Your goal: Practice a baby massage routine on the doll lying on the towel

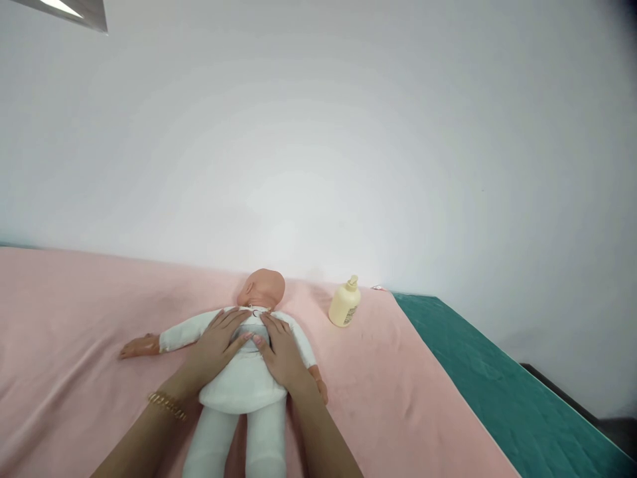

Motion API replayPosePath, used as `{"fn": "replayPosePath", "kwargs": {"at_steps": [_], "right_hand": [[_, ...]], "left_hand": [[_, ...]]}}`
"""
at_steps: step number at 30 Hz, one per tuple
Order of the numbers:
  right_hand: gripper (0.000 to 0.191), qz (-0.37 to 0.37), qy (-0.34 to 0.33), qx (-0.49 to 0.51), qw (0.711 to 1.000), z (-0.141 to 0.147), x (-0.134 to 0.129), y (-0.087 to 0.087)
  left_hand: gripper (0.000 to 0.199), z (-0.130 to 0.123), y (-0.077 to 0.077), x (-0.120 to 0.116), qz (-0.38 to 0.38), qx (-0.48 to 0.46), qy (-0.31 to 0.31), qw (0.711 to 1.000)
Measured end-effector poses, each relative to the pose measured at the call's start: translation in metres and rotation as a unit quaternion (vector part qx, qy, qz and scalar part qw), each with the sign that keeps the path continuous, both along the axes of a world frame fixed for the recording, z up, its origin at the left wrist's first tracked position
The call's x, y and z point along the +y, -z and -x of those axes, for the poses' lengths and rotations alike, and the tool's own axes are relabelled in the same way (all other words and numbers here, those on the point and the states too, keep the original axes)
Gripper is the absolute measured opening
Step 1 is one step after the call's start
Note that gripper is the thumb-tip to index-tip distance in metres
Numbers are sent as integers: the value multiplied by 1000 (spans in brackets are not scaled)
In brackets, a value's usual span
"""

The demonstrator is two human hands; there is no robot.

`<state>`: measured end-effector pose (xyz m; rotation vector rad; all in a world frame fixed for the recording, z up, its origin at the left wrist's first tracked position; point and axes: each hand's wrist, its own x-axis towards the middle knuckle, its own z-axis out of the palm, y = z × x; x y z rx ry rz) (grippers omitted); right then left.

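While left hand [216,345] and right hand [283,350] rest on the doll [243,385], grip open, its feet are cut off.

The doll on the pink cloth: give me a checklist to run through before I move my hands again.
1. Doll lying on the pink cloth: ok, the part of it in view lies on the cloth.
2. Left hand and right hand both on its upper body: ok, one on each side.
3. Pump bottle upright and apart from doll and hands: ok, it stands to the right of the doll's head.
4. Wrists bare: not ok, a bracelet is on the left one.
5. Doll's feet on the cloth: cannot tell, they are out of the picture.
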<state>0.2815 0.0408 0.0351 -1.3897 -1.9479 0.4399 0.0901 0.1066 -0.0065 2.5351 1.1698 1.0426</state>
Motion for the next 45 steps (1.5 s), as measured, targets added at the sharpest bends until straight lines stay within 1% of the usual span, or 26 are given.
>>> {"fn": "replayPosePath", "kwargs": {"at_steps": [2, 4, 5, 7, 9, 10, 11, 12, 13, 15, 17, 19, 21, 25, 28, 31, 33, 35, 38, 40, 43, 45], "right_hand": [[51, -8, -8, 10, 1000, -2, 0, -1], [51, -11, -10, 22, 1000, -4, -3, -9], [51, -6, -7, 21, 1000, -5, -7, -16], [49, 15, 5, 3, 1000, -9, -19, -38], [35, 41, 2, -29, 999, -12, -37, -64], [29, 56, -2, -37, 998, -13, -47, -77], [27, 73, -15, -37, 997, -14, -56, -87], [27, 92, -43, -36, 994, -15, -64, -95], [25, 110, -76, -42, 990, -16, -71, -100], [22, 148, -134, -61, 978, -16, -78, -103], [19, 179, -156, -90, 967, -15, -77, -98], [17, 198, -148, -113, 962, -13, -73, -88], [17, 197, -142, -123, 962, -12, -67, -79], [19, 182, -149, -101, 967, -13, -55, -58], [26, 182, -152, -80, 968, -12, -47, -44], [33, 186, -136, -79, 970, -9, -43, -35], [35, 191, -121, -83, 971, -7, -43, -33], [33, 197, -122, -83, 969, -7, -44, -36], [27, 189, -144, -69, 969, -8, -46, -46], [23, 171, -144, -51, 973, -9, -47, -55], [22, 153, -114, -33, 981, -10, -45, -64], [24, 162, -99, -25, 982, -9, -41, -63]], "left_hand": [[54, -1, -5, -3, 12, -8, -6, 1000], [58, 0, -18, -9, 33, -29, -12, 999], [60, 3, -28, -13, 48, -40, -12, 998], [61, 11, -51, -25, 84, -53, 1, 995], [56, 23, -76, -40, 122, -55, 24, 991], [52, 30, -88, -49, 145, -54, 41, 987], [49, 36, -98, -57, 172, -44, 64, 982], [46, 41, -107, -65, 205, -14, 100, 974], [42, 45, -114, -72, 234, 16, 138, 962], [36, 48, -122, -81, 295, 63, 198, 933], [33, 45, -122, -85, 327, 80, 216, 916], [31, 40, -118, -84, 330, 81, 207, 917], [30, 35, -113, -81, 323, 82, 206, 920], [28, 26, -104, -72, 332, 84, 224, 912], [27, 20, -97, -67, 341, 91, 231, 907], [30, 15, -91, -64, 337, 95, 232, 908], [32, 12, -90, -66, 334, 101, 228, 909], [34, 11, -93, -67, 329, 106, 228, 910], [35, 15, -98, -68, 316, 95, 231, 915], [35, 21, -98, -65, 300, 75, 220, 925], [33, 29, -92, -55, 279, 52, 184, 941], [32, 32, -84, -48, 284, 61, 174, 941]]}}
